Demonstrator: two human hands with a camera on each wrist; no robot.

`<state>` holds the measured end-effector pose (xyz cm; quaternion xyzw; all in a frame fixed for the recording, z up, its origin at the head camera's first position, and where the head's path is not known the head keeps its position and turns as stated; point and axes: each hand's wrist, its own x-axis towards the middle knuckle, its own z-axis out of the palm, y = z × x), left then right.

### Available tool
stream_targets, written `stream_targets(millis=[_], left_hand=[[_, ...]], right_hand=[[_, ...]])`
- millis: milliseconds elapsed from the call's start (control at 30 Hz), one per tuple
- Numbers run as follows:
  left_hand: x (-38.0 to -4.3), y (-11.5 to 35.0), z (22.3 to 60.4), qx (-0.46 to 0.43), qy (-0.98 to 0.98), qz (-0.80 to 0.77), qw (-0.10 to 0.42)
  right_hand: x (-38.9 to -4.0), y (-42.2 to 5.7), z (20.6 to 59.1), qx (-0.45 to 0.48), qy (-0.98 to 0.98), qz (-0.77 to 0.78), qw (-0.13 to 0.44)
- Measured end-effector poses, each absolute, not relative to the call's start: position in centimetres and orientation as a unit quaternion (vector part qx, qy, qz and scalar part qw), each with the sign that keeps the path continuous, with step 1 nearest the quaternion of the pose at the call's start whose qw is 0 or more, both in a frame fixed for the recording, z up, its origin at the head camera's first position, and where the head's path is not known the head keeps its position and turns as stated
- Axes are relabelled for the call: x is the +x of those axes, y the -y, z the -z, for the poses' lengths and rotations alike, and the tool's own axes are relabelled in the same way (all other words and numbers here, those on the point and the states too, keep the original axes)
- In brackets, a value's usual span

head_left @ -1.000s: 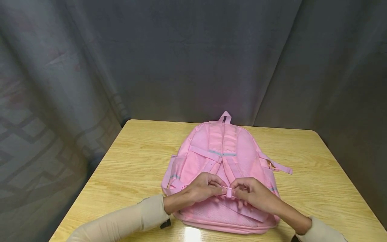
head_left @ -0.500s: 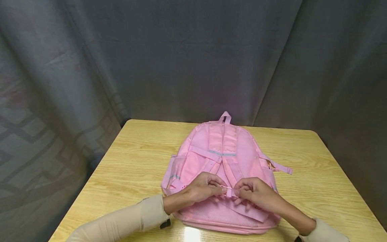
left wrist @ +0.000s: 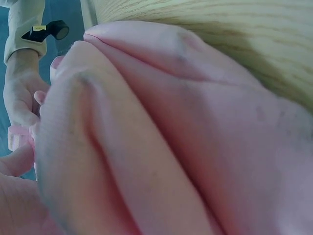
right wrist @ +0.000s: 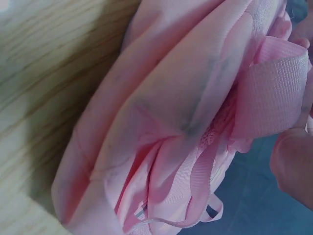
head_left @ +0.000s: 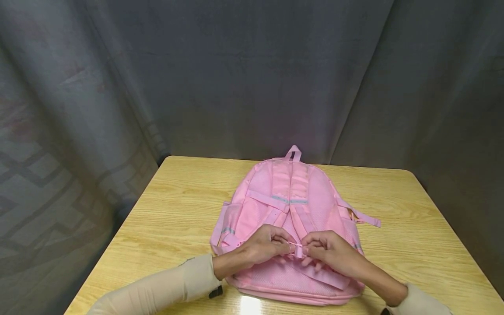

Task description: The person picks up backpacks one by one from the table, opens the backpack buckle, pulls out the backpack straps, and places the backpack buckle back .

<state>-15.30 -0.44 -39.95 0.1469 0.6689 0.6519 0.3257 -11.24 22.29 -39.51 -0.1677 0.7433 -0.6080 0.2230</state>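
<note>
A pink backpack (head_left: 320,183) lies on the table with its back panel and shoulder straps facing up. Low on that panel, my left hand (head_left: 261,245) pinches a small pink strap buckle from the left. From the other side, my right hand (head_left: 332,251) pinches the pink strap (head_left: 298,250) at the buckle, thumb against bent index finger. The fingers partly cover the buckle. A wide loop of webbing (right wrist: 271,93) stands beside the right thumb (right wrist: 296,161) in the right wrist view. The bag's bottom edge (left wrist: 146,122) fills most of the left wrist view.
Wooden table top (head_left: 181,197) extends to both sides of the bag. Loose strap ends hang out at the bag's left (head_left: 216,236) and right (head_left: 368,218). A grey curtain (head_left: 244,78) stands behind the table's far edge.
My right hand shifted slightly right along the strap, then came back left to the buckle. The left hand and the backpack stay in place.
</note>
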Motion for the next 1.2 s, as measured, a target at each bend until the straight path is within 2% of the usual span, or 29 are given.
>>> stream_targets(millis=[567, 1000, 1200], left_hand=[[-15.32, 0.49, 39.86, 0.147, -0.675, -0.649, 0.319], [-15.49, 0.55, 39.66, 0.147, -0.675, -0.649, 0.318], [-15.50, 0.57, 39.73, 0.152, -0.664, -0.656, 0.324]], right_hand=[[-11.34, -22.14, 39.35, -0.177, -0.721, 0.622, 0.248], [-10.80, -22.33, 39.17, -0.076, -0.719, 0.645, 0.247], [-10.90, -22.39, 39.55, -0.072, -0.712, 0.653, 0.245]])
